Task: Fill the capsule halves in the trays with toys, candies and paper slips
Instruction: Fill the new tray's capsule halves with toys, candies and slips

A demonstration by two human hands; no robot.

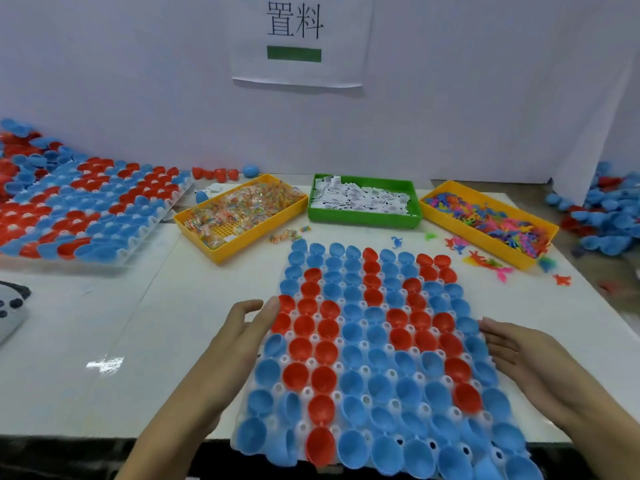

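Both hands flat, fingers straight: left hand (239, 336) against the capsule tray's (388, 379) left edge, right hand (519, 351) at its right edge. Tray (blue and red halves, open side up) overhangs the table's (104, 341) near edge. Behind: candy bin (239, 216), paper-slip bin (363, 202), toy bin (488, 223).

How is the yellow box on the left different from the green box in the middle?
The left yellow box is yellow and holds clear-wrapped, colourful candies; the green box is green and holds white paper slips. The yellow box sits turned at an angle, while the green box sits nearly straight across. Part of the yellow box's floor shows bare; the green box's floor is almost covered. Both are shallow, rectangular, open-topped trays on the white table.
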